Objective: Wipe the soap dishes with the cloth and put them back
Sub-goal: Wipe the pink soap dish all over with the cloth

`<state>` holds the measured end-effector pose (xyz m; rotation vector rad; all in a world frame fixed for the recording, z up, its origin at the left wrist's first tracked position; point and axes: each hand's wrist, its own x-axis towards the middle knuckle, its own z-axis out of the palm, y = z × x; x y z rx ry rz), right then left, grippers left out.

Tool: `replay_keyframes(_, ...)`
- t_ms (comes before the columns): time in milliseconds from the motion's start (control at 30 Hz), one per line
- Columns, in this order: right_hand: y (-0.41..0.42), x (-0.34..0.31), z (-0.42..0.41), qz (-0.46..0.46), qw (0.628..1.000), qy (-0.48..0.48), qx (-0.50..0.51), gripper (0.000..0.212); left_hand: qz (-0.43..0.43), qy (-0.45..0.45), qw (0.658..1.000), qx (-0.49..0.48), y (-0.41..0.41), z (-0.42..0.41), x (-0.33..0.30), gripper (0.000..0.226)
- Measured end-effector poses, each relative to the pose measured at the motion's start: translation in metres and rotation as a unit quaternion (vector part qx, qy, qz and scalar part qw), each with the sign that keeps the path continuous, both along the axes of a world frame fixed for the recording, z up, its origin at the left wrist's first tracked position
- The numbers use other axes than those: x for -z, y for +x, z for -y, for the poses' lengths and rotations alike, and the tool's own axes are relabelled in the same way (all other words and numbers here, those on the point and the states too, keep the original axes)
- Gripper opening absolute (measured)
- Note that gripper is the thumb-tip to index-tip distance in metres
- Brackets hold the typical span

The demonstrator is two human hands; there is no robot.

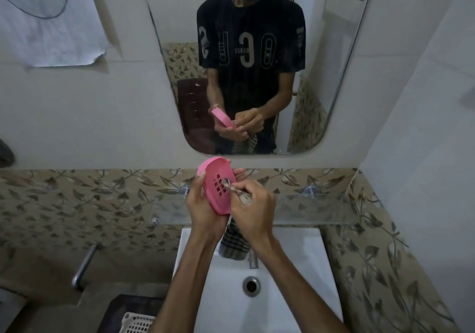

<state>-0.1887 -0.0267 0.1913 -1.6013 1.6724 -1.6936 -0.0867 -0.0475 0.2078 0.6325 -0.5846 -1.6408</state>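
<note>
My left hand (205, 212) grips a pink oval soap dish (214, 173) with several drain slots, tilted up on edge above the glass shelf (321, 208). My right hand (253, 204) pinches a striped dark-and-light cloth (235, 242) and presses a bunched corner of it into the dish's slots. The rest of the cloth hangs down between my wrists over the sink. The mirror (334, 63) repeats both hands, the dish and the cloth.
A white sink (295, 294) with a round drain (251, 285) lies below, its tap (253, 259) partly hidden by my right wrist. A metal pipe (83, 266) juts from the leaf-patterned wall at left. A white plastic basket (137, 322) sits at the bottom.
</note>
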Motion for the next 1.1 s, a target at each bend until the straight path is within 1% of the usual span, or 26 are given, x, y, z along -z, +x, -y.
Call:
replay_keyframes(100, 0.011, 0.002, -0.009, -0.017, 0.998, 0.001, -0.057, 0.005, -0.012, 0.014, 1.000, 0.004, 0.002, 0.002, 0.002, 0.078)
replay_keyframes(233, 0.005, -0.008, 0.005, 0.010, 1.000, -0.019, 0.021, 0.010, -0.017, 0.026, 1.000, 0.005, -0.002, -0.001, -0.001, 0.077)
replay_keyframes(367, 0.015, -0.011, -0.005, -0.044, 0.998, -0.016, -0.052, 0.013, -0.026, 0.000, 1.000, 0.017, 0.000, -0.002, 0.000, 0.084)
replay_keyframes(400, 0.012, -0.012, -0.002, -0.041, 0.998, -0.015, -0.047, 0.015, -0.039, 0.001, 0.999, 0.023, 0.000, -0.001, -0.002, 0.084)
replay_keyframes(467, 0.006, -0.016, 0.005, -0.020, 1.000, -0.023, 0.002, 0.019, -0.056, 0.004, 0.998, 0.031, -0.002, -0.001, -0.005, 0.085)
replay_keyframes(533, 0.008, -0.022, 0.007, -0.010, 0.999, -0.029, 0.022, 0.021, -0.042, 0.001, 0.999, 0.031, -0.004, 0.001, -0.007, 0.083)
replay_keyframes(667, 0.013, -0.018, -0.005, -0.091, 0.991, -0.039, -0.087, 0.015, -0.004, 0.005, 1.000, 0.016, 0.003, 0.001, -0.004, 0.081)
replay_keyframes(700, 0.010, -0.019, -0.004, -0.100, 0.990, -0.044, -0.086, 0.016, -0.004, 0.016, 1.000, 0.012, 0.003, 0.000, -0.003, 0.079)
replay_keyframes(800, 0.002, -0.034, 0.009, -0.094, 0.993, -0.060, -0.036, 0.022, -0.004, 0.032, 0.999, -0.018, -0.004, -0.001, 0.000, 0.069)
replay_keyframes(933, -0.004, -0.051, 0.022, -0.154, 0.983, -0.085, -0.051, 0.023, 0.017, 0.004, 1.000, -0.019, -0.001, -0.002, -0.002, 0.070)
replay_keyframes(1033, -0.010, -0.037, 0.016, -0.163, 0.984, -0.063, -0.030, 0.022, 0.016, -0.012, 1.000, -0.024, 0.006, 0.002, -0.008, 0.070)
replay_keyframes(1100, -0.005, -0.022, 0.005, -0.152, 0.988, -0.030, -0.027, 0.019, 0.043, -0.052, 0.997, -0.022, 0.009, 0.005, -0.011, 0.066)
